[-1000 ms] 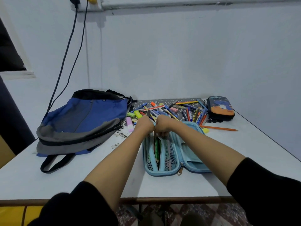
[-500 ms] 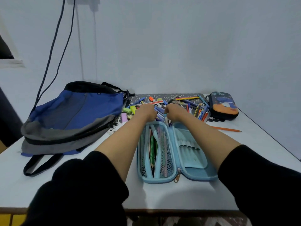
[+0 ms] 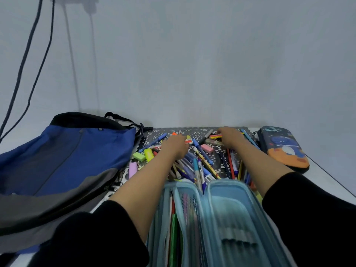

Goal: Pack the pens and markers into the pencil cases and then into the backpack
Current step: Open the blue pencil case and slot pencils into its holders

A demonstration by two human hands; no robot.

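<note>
Looks like the loading step is in hand: both hands are out in the pile of pens and markers [image 3: 200, 162], which sits loose on a patterned mat [image 3: 194, 132] at 12 o'clock on the tabletop [image 3: 325, 182]. The left hand [image 3: 176, 146] is seen from the back with its fingers reaching into the heap, and honestly I can't tell if it has anything pinched. Same for the right hand [image 3: 230, 136]: its fingers bend down onto some red and yellow sticks at about 1 o'clock, but whether it has a grip on them is hidden. The light-blue pencil case [image 3: 227, 212] lies wide open at 6 o'clock, right under the forearms. It has a few pens in the mesh side and the elastic-loop side looks empty. It's blurry though, so no promises. My guess for the next move: close on a few pens, bring them back to 6 o'clock and slide them in lengthwise so the case can zip. The dark pencil case with orange [image 3: 283, 149] looks zipped shut at 2 o'clock, and the blue-grey backpack [image 3: 73, 157] lies flat at 9 to 10 o'clock. Plenty left to pack.
</note>
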